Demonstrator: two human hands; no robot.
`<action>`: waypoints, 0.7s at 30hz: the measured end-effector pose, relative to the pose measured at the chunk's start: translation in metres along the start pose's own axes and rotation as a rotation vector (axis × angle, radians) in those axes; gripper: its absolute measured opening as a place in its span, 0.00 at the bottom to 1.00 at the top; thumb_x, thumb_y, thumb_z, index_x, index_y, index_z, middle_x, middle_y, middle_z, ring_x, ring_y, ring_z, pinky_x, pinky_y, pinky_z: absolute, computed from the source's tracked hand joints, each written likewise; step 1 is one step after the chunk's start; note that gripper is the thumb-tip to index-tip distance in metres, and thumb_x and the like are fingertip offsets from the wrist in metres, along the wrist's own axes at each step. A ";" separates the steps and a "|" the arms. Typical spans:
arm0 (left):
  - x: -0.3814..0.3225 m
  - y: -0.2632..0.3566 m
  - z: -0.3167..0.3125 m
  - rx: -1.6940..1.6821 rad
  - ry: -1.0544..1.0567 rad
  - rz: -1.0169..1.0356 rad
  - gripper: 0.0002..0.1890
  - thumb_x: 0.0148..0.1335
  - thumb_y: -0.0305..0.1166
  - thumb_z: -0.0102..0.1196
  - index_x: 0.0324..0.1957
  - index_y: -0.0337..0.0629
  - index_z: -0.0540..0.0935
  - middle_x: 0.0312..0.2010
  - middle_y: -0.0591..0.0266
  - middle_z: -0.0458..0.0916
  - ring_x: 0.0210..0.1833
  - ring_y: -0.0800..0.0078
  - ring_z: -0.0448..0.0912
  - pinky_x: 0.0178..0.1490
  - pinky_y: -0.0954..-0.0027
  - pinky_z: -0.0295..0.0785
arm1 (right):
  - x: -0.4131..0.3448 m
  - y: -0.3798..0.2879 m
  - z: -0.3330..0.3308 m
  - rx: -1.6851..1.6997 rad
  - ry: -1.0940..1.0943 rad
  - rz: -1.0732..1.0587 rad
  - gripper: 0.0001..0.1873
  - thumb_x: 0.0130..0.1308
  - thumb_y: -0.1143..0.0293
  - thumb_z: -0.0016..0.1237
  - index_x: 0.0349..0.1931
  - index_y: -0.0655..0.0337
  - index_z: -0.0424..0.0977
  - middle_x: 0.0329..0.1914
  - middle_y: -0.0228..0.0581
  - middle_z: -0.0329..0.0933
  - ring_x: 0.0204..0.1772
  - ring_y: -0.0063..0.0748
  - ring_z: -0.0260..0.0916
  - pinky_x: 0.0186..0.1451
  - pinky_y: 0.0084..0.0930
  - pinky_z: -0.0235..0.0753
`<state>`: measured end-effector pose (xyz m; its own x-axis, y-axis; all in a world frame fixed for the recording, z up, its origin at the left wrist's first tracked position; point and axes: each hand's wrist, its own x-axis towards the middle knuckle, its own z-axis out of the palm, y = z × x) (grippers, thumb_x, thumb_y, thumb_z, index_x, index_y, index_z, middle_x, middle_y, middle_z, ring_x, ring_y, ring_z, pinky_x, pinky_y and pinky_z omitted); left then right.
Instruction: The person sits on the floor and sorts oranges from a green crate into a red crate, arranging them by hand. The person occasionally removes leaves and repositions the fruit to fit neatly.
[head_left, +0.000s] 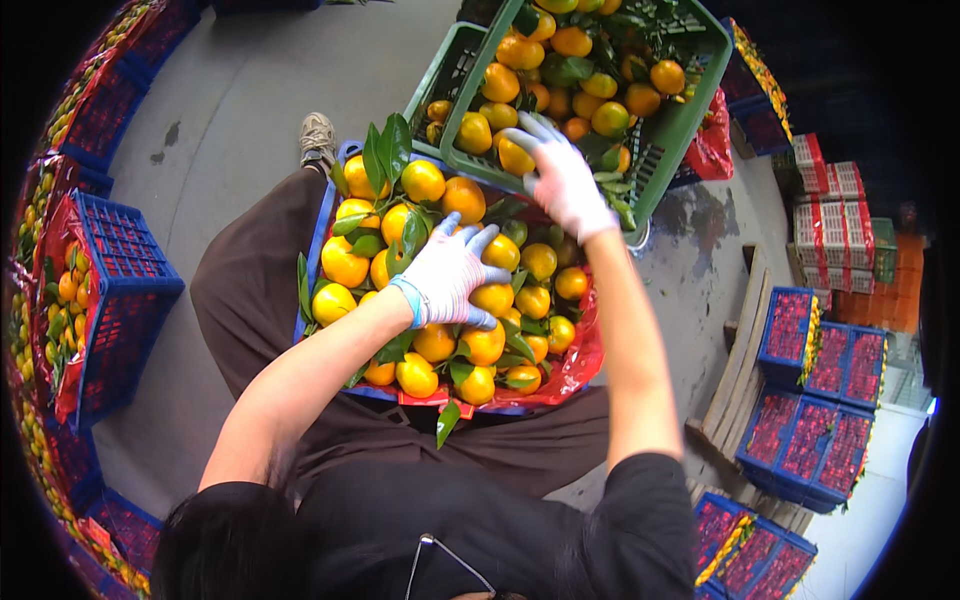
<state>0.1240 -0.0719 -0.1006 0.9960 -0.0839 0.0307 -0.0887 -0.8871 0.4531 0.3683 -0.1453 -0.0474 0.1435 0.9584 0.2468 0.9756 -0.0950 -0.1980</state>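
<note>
In a thin glove, my left hand (454, 270) rests spread over the mandarins (484, 343) in a blue plastic crate (324, 225) lined with red plastic film (577, 367). It touches several fruits, and whether it grips one cannot be told. My right hand (555, 169), also gloved, is over the near edge of a green plastic crate (670, 161) of leafy mandarins (574, 41). Its fingers are apart beside an orange mandarin (514, 156), with nothing visibly held. The green crate sits tilted beyond the blue one, and many fruits carry green leaves.
Blue crates of mandarins (112, 300) line the left side. A second green crate (442, 71) lies under the first. At the right are a wooden pallet (731, 375), stacked blue crates (806, 442) and red-and-white stacked boxes (832, 225). A shoe (317, 139) stands on the grey floor.
</note>
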 end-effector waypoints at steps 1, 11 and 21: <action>0.004 0.005 -0.003 0.000 -0.008 0.016 0.41 0.53 0.69 0.68 0.67 0.64 0.86 0.79 0.34 0.66 0.82 0.38 0.64 0.87 0.33 0.44 | 0.004 0.036 0.016 -0.151 -0.193 -0.064 0.36 0.56 0.83 0.57 0.69 0.51 0.77 0.80 0.52 0.71 0.79 0.60 0.70 0.81 0.47 0.72; 0.005 0.006 -0.017 0.108 -0.087 -0.031 0.40 0.57 0.71 0.64 0.69 0.69 0.85 0.78 0.33 0.67 0.81 0.37 0.65 0.86 0.32 0.46 | -0.074 -0.035 0.031 0.999 0.421 0.877 0.29 0.70 0.57 0.67 0.64 0.65 0.76 0.48 0.45 0.86 0.48 0.30 0.85 0.52 0.31 0.86; 0.004 -0.002 -0.005 0.167 -0.095 0.022 0.36 0.60 0.67 0.64 0.69 0.71 0.84 0.77 0.38 0.70 0.79 0.37 0.67 0.84 0.27 0.47 | -0.062 -0.075 0.060 0.391 0.170 1.089 0.41 0.58 0.40 0.71 0.56 0.69 0.76 0.59 0.65 0.83 0.63 0.68 0.81 0.67 0.51 0.78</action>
<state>0.1281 -0.0684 -0.0963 0.9890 -0.1398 -0.0483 -0.1192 -0.9468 0.2988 0.2765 -0.1819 -0.1050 0.9217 0.3703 -0.1156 0.2098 -0.7265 -0.6544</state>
